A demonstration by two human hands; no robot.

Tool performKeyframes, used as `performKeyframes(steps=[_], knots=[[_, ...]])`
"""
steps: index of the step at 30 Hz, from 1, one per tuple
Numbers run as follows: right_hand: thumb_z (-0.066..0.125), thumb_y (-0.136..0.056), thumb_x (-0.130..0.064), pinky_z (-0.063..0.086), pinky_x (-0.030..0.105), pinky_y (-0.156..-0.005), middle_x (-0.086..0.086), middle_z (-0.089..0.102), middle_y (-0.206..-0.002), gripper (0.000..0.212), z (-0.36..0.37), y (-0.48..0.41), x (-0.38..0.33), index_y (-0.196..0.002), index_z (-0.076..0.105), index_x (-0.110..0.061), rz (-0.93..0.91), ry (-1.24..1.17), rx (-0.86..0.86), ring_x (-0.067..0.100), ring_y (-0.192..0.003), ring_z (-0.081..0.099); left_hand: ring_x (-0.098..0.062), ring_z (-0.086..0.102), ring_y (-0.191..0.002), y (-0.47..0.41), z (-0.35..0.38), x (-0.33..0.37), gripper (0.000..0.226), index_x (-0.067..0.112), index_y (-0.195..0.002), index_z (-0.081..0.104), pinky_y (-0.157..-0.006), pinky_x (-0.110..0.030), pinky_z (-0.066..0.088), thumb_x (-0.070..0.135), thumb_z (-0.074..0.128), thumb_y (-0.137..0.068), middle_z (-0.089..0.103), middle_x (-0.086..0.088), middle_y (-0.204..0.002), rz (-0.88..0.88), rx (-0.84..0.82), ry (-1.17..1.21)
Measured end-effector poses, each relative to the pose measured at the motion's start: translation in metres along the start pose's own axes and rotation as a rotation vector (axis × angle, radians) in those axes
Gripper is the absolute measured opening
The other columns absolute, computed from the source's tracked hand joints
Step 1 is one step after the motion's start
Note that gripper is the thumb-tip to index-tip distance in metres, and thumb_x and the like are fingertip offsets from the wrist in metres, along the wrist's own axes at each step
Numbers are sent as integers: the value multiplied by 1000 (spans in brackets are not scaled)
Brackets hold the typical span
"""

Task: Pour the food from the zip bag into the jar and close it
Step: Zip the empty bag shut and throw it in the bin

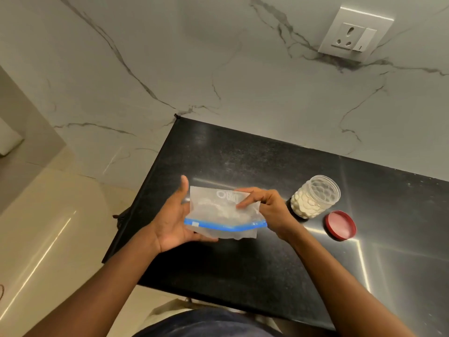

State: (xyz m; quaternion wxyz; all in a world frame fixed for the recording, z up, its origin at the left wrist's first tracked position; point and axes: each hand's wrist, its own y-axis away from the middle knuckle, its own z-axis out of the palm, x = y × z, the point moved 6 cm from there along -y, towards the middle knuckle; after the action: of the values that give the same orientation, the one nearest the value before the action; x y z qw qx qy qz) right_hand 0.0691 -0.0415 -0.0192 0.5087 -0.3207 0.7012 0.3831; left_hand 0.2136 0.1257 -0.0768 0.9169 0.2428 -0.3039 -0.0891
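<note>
A clear zip bag [218, 210] with a blue zip strip hangs above the black counter [243, 263], its zip end toward me. My left hand [170, 222] cups the bag's left side from below, thumb raised. My right hand [267, 207] pinches the bag's upper right part. Some pale food shows faintly inside the bag. To the right stands a clear plastic jar [313, 198], uncapped and holding white round pieces. Its red lid [340, 224] lies flat on the counter just in front of the jar.
A marble wall runs behind the counter, with a white power socket [354, 32] at the upper right. The counter's left edge drops to a pale tiled floor [48, 239].
</note>
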Motion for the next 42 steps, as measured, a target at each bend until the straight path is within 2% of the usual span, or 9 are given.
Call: performKeyframes(steps=[4,8,10,15,20,25,33,39,42], knots=[[48,-90,18,45,32,-113,-6,57,-147,51,18,1,-10,-114,80,-13,-40,270,-11,8,-136,51,-38,74,-118,0,-8,-2,59,13,-136,70,-87,-52,64,27,90,-82,74,-20,-131,60,160,-155],[57,-89,-25,51,59,-106,7,66,-142,55,25,7,14,-144,60,-30,185,-715,127,31,-130,64,-36,77,-112,6,-20,7,41,12,-128,74,-82,-49,66,13,82,-88,77,-20,-123,147,265,-141],[63,-92,-39,47,69,-105,17,65,-141,55,41,11,22,-143,61,-21,271,-826,46,41,-129,63,-35,77,-113,9,-23,9,38,13,-130,73,-83,-47,66,12,78,-92,78,-17,-122,184,292,-169],[87,-80,-24,65,45,-81,9,79,-113,34,55,1,23,-111,77,-18,327,-276,77,27,-102,77,-23,78,-108,21,-25,13,26,22,-124,75,-84,-35,66,13,72,-99,81,-4,-114,288,412,-487],[84,-76,-10,59,28,-60,-3,74,-78,20,57,-13,-6,-81,68,-22,98,293,281,13,-73,72,-9,74,-100,35,-12,5,17,45,-109,66,-66,-17,61,40,75,-96,75,13,-110,400,595,-569],[79,-77,-15,44,21,-54,-11,62,-72,28,82,-12,-30,-76,55,-28,-157,532,314,5,-65,58,-9,74,-105,50,8,0,54,43,-129,63,-84,-30,65,60,81,-80,73,14,-117,480,599,-560],[68,-88,-5,55,24,-63,9,76,-85,7,112,-10,-27,-91,73,-9,-22,-95,210,14,-73,71,-6,80,-92,95,-11,-1,15,37,-104,76,-71,-21,63,40,82,-91,83,11,-99,649,797,-453],[70,-87,-59,62,48,-91,8,76,-123,60,152,10,-33,-135,62,-25,217,-424,-246,29,-110,75,-6,80,-90,127,-38,7,20,29,-105,78,-67,-23,64,46,77,-94,82,13,-94,711,904,-461],[88,-75,-50,64,43,-85,1,76,-121,70,175,5,-45,-136,59,-29,149,-421,-109,23,-107,76,-6,80,-88,137,-52,23,21,28,-104,78,-66,-23,64,47,75,-95,82,12,-94,768,954,-485]])
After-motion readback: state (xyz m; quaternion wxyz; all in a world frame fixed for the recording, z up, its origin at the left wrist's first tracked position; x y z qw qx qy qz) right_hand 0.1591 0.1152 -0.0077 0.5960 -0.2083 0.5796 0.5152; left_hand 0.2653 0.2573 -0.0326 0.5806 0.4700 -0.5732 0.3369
